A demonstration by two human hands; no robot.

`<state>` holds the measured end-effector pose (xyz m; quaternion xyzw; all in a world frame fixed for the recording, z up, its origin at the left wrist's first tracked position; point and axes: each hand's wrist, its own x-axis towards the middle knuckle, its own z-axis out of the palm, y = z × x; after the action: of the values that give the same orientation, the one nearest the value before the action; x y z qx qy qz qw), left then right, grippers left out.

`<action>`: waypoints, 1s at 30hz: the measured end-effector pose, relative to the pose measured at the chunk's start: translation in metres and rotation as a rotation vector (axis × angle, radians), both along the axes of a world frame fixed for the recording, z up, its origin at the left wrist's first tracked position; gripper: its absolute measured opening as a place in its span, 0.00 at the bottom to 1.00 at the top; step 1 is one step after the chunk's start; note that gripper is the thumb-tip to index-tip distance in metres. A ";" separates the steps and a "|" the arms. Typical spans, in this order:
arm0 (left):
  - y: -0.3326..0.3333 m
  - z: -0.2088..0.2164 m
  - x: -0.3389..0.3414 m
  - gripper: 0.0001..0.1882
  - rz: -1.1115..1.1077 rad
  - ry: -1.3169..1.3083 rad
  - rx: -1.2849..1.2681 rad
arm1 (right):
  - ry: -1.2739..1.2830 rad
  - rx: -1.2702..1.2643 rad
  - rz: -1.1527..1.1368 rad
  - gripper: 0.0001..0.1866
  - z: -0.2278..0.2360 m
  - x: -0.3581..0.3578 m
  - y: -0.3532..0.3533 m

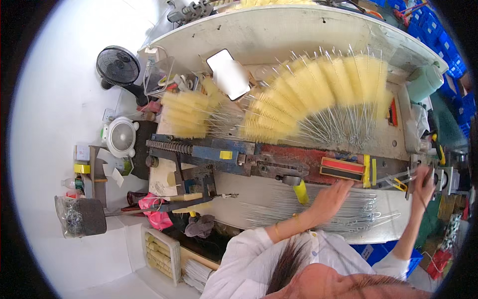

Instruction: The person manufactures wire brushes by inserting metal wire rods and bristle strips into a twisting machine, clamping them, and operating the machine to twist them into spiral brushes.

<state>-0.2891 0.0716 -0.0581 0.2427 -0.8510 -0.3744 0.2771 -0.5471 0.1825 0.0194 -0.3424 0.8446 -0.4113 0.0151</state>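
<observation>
My left hand (332, 197) reaches over a row of metal wires (348, 212), its fingers stretched forward. Its fingertips are by the near edge of a shallow red and black box (341, 168) on the long bench machine (294, 154). At the machine's right end, my right hand (422, 188) is closed near a metal fitting (442, 179); what its fingers grip is too small to make out. Left of that hand lie a clear strip and a small yellow tool (400, 184). Yellow tape (367, 171) crosses the machine beside the box.
Yellow bristle brushes with wire stems (318, 84) fan out behind the machine, with a smaller pile (185, 113) leftward. A phone (228, 74) stands at the back. Two fans (118, 66) are at the left. A pale green roll (424, 83) and blue crates (438, 37) are right.
</observation>
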 end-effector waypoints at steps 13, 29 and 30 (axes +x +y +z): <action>0.001 0.020 0.044 0.11 -0.229 -0.128 0.450 | 0.325 0.647 0.658 0.01 0.020 0.028 -0.057; 0.002 -0.009 0.075 0.11 -0.073 0.490 1.266 | -0.513 0.108 1.007 0.08 0.015 0.165 -0.139; 0.009 -0.034 0.077 0.12 0.004 0.654 2.065 | -0.512 0.115 1.007 0.08 0.014 0.164 -0.139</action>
<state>-0.2122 0.0805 -0.0917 0.2484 -0.0090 -0.9565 0.1530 -0.3834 0.0433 0.0339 -0.5909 0.5675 -0.3764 0.4325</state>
